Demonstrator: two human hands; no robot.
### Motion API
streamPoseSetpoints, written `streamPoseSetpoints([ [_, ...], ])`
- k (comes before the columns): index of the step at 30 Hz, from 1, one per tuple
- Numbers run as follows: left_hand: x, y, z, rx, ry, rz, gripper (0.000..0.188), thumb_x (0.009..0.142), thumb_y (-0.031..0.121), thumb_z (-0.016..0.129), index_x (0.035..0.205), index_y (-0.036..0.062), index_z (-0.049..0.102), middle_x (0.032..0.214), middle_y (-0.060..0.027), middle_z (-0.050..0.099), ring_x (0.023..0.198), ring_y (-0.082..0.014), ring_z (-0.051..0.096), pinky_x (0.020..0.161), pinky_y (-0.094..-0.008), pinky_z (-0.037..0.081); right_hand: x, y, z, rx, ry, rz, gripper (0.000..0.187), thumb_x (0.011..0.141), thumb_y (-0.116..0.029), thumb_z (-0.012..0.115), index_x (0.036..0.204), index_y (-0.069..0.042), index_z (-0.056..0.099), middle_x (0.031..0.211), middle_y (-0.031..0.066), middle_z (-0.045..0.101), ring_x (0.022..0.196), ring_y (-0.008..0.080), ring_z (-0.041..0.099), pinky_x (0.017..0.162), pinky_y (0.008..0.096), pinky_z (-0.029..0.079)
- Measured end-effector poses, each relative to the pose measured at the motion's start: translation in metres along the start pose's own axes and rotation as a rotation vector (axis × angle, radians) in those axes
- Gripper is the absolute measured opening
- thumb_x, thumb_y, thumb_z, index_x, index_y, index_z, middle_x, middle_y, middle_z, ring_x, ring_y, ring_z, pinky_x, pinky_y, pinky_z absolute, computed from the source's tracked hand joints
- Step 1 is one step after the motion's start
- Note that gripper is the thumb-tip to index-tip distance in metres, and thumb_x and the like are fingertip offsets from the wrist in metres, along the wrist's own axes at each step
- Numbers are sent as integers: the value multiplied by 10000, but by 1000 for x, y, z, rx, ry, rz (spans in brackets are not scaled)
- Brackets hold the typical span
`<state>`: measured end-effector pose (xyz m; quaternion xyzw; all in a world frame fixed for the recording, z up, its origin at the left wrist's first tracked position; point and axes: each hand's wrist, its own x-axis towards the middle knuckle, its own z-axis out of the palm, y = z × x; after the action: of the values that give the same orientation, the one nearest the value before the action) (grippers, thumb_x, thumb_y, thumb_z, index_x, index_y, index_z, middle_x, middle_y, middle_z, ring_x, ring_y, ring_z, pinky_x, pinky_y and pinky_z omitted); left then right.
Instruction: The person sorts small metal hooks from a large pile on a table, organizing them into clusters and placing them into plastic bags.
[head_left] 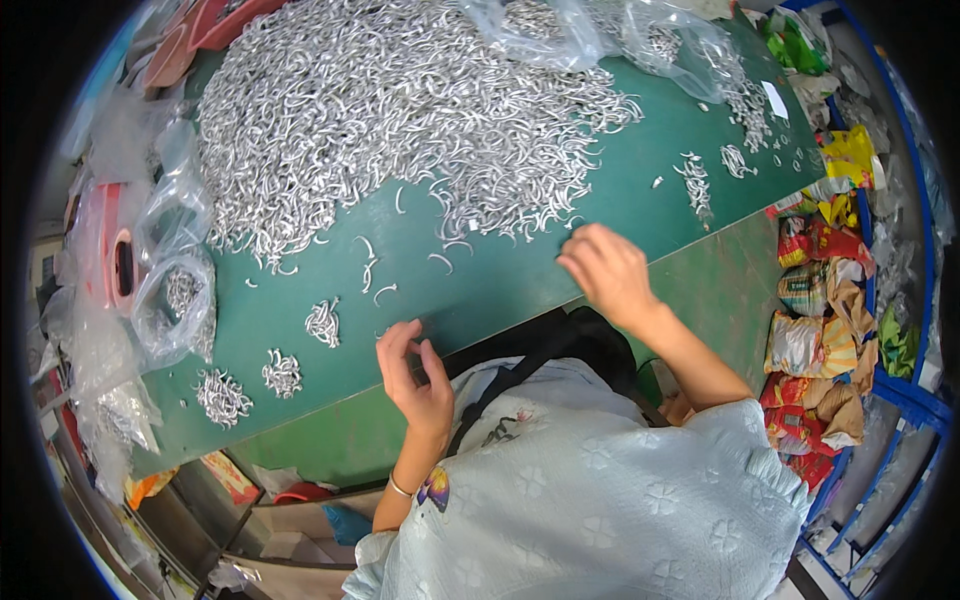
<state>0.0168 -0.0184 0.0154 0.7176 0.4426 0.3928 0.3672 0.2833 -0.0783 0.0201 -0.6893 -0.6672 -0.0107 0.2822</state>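
- The curved silvery pieces point(400, 120) are heaped across the upper middle of the frame; loose ones lie at centre, small piles point(222, 397) at lower left, all on the green table point(520, 285).
- The left hand point(415, 375), below centre, is curled with a gap between thumb and forefinger; the right hand point(608, 272), right of centre, has its fingers bunched near the heap's edge; whether they pinch anything, I cannot tell.
- Each piece is probably light, stiff and slippery, hardly fragile; neighbours may hook together; a fingertip pinch at mid-curve likely suits best.
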Motion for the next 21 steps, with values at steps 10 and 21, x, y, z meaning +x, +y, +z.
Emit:
streamPoseSetpoints([
  [10, 35, 26, 32, 84, -130, 199, 377, 791, -144, 605, 1141, -6, 604, 1068, -176, 581, 932, -313, 563, 821, -369, 465, -13, 83, -49, -383, 181, 246, 229, 783, -177, 758, 909, -90, 587, 919, 51, 577, 769, 244, 606, 609, 370, 501],
  [21, 68, 43, 80, 188, -327, 351, 407, 799, -63, 645, 1191, 27, 586, 1159, -142, 552, 1057, -343, 514, 925, -427, 408, 6, 77, -36, -254, 177, 219, 275, 746, -169, 767, 972, -64, 649, 966, 67, 598, 890, 275, 529, 741, 399, 398],
])
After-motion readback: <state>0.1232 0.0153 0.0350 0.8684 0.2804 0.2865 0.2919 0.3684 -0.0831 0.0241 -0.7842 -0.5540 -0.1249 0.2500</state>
